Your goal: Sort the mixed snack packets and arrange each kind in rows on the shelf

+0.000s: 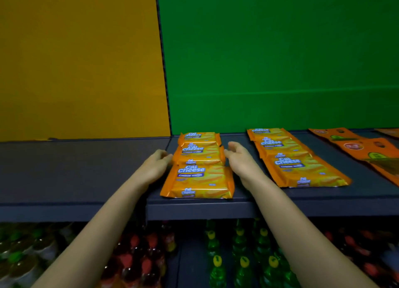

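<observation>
A row of three orange Cal Cheese wafer packets [199, 169] lies front to back on the dark shelf [86, 171], overlapping one another. My left hand [156, 165] rests against the row's left edge by the middle packet, fingers loosely apart. On the other side my right hand [240, 158] is held at the right edge of that middle packet, fingers spread and gripping nothing. A second row of three Cal Cheese packets [293, 158] lies to the right. Further right lies a row of orange packets with green and red marks [362, 149].
Yellow [79, 60] and green [280, 56] back panels rise behind the shelf, split by a dark post. The left part of the shelf top is bare. Below the shelf stand bottles with red [138, 261], yellow [241, 264] and green [15, 255] caps.
</observation>
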